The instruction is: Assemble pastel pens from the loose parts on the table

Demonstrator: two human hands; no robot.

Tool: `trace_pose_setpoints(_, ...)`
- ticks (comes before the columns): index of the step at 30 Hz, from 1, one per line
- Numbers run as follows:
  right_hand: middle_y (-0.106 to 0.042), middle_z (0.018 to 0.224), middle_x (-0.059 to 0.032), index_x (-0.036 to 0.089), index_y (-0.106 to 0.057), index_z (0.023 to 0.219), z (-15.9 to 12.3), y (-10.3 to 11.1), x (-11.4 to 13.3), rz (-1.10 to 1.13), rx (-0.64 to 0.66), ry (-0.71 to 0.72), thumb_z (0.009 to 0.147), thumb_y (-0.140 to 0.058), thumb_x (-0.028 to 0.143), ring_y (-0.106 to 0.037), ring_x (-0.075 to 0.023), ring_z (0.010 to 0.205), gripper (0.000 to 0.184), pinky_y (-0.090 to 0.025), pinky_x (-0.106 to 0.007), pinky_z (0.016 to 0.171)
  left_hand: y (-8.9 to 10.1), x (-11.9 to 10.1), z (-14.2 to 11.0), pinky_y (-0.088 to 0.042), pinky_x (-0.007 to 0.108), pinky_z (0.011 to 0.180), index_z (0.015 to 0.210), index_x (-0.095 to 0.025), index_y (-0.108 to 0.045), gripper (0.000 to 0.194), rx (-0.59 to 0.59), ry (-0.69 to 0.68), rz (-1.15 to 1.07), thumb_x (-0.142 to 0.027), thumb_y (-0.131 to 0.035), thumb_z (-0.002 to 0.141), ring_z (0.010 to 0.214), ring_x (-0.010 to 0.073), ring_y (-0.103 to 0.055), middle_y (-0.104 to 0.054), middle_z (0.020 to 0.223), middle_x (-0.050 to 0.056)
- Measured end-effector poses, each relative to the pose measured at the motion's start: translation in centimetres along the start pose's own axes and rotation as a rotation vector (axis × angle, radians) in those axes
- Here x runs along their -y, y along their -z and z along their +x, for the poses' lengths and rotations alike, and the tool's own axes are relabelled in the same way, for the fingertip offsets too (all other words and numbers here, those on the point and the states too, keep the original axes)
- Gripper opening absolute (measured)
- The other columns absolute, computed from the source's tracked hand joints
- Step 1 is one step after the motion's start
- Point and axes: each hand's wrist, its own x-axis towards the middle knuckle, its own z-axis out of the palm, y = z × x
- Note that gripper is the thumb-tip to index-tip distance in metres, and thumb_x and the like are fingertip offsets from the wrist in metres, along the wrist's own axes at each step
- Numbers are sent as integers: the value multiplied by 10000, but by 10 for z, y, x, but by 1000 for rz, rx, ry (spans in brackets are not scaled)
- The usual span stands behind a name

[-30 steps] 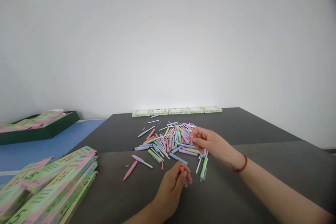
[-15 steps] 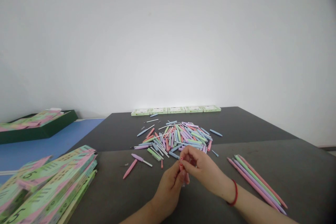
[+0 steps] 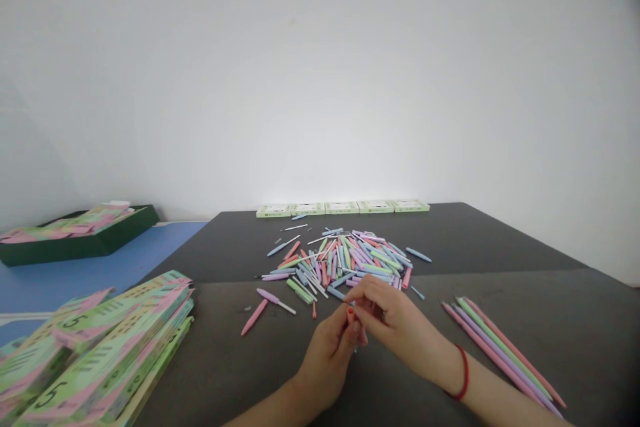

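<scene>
My left hand [image 3: 327, 353] is closed around a red pen part [image 3: 351, 313], its round open end facing up between thumb and forefinger. Close against that end, my right hand [image 3: 390, 317] has its fingertips pinched together; what they hold, if anything, is too small to make out. A bit of clear plastic shows under the fingers. Just beyond both hands lies a heap of pen parts [image 3: 350, 260] in blue, purple, green and red, mixed with white refills. Left of the hands are a purple pen piece with a refill [image 3: 273, 298], a pink barrel [image 3: 254, 317] and a small red plug [image 3: 314, 311].
Several assembled pens [image 3: 500, 347] lie side by side at the right. Flat green boxes [image 3: 341, 207] line the table's back edge. Stacked printed cartons [image 3: 115, 347] fill the left front. A dark green tray [image 3: 105, 240] of cartons stands on the blue surface [image 3: 150, 250].
The view has shifted slightly, moving everything a little to the right. A small red piece seen at the top of the held part no longer shows there; its open end now does.
</scene>
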Motion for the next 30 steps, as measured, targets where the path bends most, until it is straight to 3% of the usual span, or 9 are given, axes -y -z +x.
trace_pose_setpoints(4,-591,863,-16,202,-565,1011,-2,-4,-2,-65,16,-144,803,-564,220,-512,-140,683,209,-393,-250,609,4,-6,5,-398,263,716,746,-171,-550,255,-155,-53,-3,-346,-447,900,769,156,-496,-509,810,22)
trace_pose_setpoints(6,-611,854,-9,202,-560,986,-4,-7,-8,-42,85,-198,788,-578,237,-515,-134,661,202,-383,-242,591,4,-5,7,-416,255,653,782,-174,-558,225,-177,-6,-80,-354,-471,884,682,136,-505,-501,790,5)
trace_pose_setpoints(9,-618,765,18,202,-555,907,-10,-11,-18,2,192,-228,781,-574,225,-516,-124,628,129,-367,-227,574,3,3,8,-403,232,548,777,-173,-542,207,-119,77,-199,-359,-506,860,555,107,-489,-499,721,-21)
trace_pose_setpoints(13,-610,707,25,184,-542,800,-24,-17,-26,10,228,-267,779,-540,180,-504,-115,611,22,-348,-216,563,0,13,6,-391,225,592,702,-168,-521,169,-32,98,-136,-287,-605,788,620,119,-506,-530,686,-19)
trace_pose_setpoints(16,-612,706,14,170,-549,751,-37,-17,-26,20,261,-297,775,-507,156,-504,-112,615,51,-350,-211,560,-1,14,4,-363,217,576,672,-169,-498,165,72,138,-85,-216,-638,746,610,112,-481,-526,650,-28)
trace_pose_setpoints(18,-609,690,15,166,-555,744,-44,-15,-25,42,301,-316,759,-497,139,-502,-108,604,66,-351,-203,550,-2,13,3,-341,211,549,751,-173,-507,152,121,163,-100,-197,-655,724,585,103,-460,-516,645,-42)
trace_pose_setpoints(23,-594,628,34,166,-541,694,-59,-4,-26,21,376,-398,698,-525,121,-493,-92,558,48,-324,-180,503,2,9,6,-343,215,585,970,-182,-493,148,11,135,-122,-221,-510,828,616,103,-435,-462,687,-51)
trace_pose_setpoints(26,-606,648,34,169,-566,722,-63,3,-27,-32,393,-380,694,-535,135,-506,-94,574,55,-322,-178,510,4,8,7,-346,223,609,933,-181,-517,130,-11,127,-86,-185,-421,845,630,110,-435,-459,689,-40)
trace_pose_setpoints(30,-607,645,34,179,-583,733,-63,8,-25,-131,409,-356,690,-523,132,-505,-100,572,87,-303,-187,504,3,5,5,-351,232,628,846,-173,-547,154,68,116,74,-101,-440,760,668,127,-470,-506,720,-18)
